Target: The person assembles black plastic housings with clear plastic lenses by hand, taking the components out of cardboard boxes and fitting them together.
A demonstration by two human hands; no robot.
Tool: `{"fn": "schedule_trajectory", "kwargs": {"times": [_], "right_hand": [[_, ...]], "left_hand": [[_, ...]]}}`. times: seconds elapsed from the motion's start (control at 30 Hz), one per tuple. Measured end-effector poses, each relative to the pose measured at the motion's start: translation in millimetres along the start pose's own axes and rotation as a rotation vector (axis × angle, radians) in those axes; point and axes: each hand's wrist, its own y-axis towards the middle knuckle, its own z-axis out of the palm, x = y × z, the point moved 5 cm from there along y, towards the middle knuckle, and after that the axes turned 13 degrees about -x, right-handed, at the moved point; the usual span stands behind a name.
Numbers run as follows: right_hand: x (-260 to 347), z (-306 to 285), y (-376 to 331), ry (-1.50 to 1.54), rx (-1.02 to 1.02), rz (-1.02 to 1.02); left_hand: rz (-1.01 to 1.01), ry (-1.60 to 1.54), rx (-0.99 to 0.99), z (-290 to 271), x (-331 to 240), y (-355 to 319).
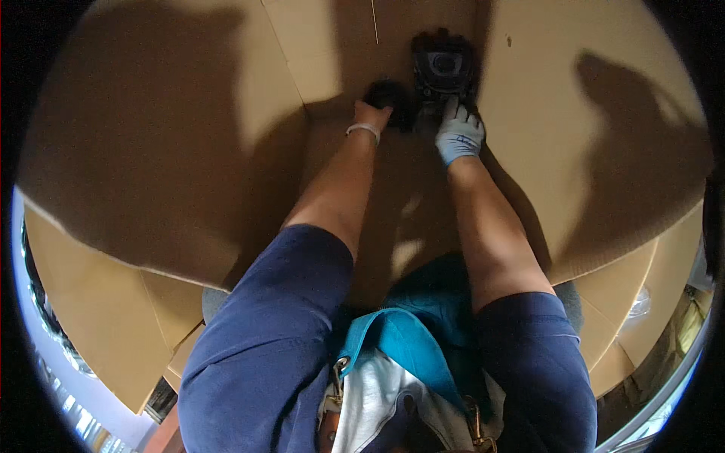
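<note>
Cardboard box (544, 90), reached into with both hands

Tall cardboard walls rise beyond and to either side of the fingers, and the light at the far end is dim. Two dark pieces lie there, side by side and close together. Just beyond the fingers of the gloved right hand (461, 136) is a boxy dark unit (444, 66) with a rounded, window-like centre. At the fingers of the bare left hand (372, 115) is a smaller rounded black piece (388, 93), its outline hard to make out.

The right fingers stretch forward onto the near edge of the unit, some straighter than others; whether they have closed on it cannot be told. The left thumb lies along the near side of the black piece, but the other fingers are lost against it, so a firm grip cannot be confirmed either.

Both pieces look stiff, probably moulded plastic or metal. The unit is likely the heavier and bulkier one, and its centre may scratch or crack, so its solid sides, beyond the right fingers, seem the best hold. The glove should help if the surface is slick. The black piece looks small enough for one hand, thumb opposite the fingers.
</note>
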Motion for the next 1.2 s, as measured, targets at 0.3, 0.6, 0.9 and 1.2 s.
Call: {"fn": "schedule_trajectory", "kwargs": {"times": [0.3, 0.6, 0.9, 1.2], "right_hand": [[8.8, 3.2, -31.2, 0.056, -0.028, -0.021], [4.2, -8.3, -38.6, 1.674, 0.349, 1.254], [75.9, -247.6, -65.7, 2.354, 0.426, 0.782], [74.4, -339.1, -118.3, 1.697, -0.179, 0.001]], "left_hand": [[0.105, 0.114, 0.151, 19.4, 20.1, 29.0], [0.838, -0.129, -0.306, -81.6, -85.1, -140.5], [1.121, -0.286, -0.137, -290.1, -130.6, -254.5], [0.371, -1.048, 0.091, -284.4, -80.0, -260.5]]}}
